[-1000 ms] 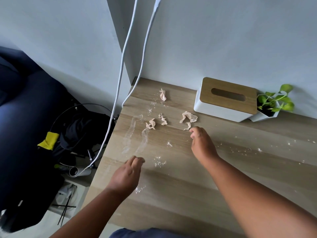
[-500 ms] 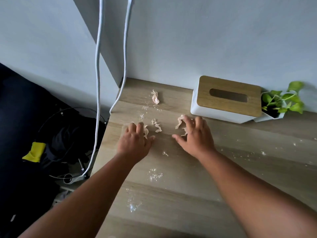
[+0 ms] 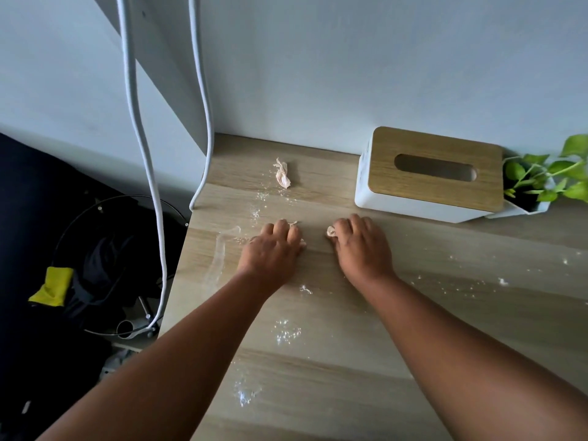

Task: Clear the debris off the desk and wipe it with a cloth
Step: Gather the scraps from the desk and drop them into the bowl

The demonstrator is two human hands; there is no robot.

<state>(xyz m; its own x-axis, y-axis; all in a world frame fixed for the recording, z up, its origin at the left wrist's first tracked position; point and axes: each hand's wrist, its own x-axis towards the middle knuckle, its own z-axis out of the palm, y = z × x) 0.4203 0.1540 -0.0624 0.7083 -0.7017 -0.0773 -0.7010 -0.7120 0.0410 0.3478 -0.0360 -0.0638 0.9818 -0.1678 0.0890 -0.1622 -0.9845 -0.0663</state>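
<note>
Off the left edge of the wooden desk (image 3: 334, 370), dark clutter with a yellow item (image 3: 52, 285) sits on the floor, and two white cables (image 3: 144, 154) hang down the wall, the right one ending at the desk's back-left corner. On the desk, a pale smear of powder (image 3: 219, 253) runs from far to near close to the left edge. Behind the hands, near the wall, one crumpled pinkish scrap (image 3: 282, 177) lies alone with its long axis running from the wall toward the person, tilted slightly right at its near end. The left hand (image 3: 273, 249) rests knuckles-up on the desk with its fingers curled over scraps (image 3: 292, 223), a bit of which peeps out past the fingertips. Just beside it, apart by a narrow gap, the right hand (image 3: 361, 246) is likewise curled down, with another scrap (image 3: 331, 231) pinched at its thumb side. White crumbs (image 3: 286, 332) are scattered between the forearms and more specks (image 3: 461, 281) dot the desk to the right. At the back right, against the wall, stands a white tissue box (image 3: 426, 176) with a wooden lid; no tissue shows in its slot. Touching its right side is a small white pot (image 3: 521, 211) holding a green leafy plant (image 3: 556, 176).
</note>
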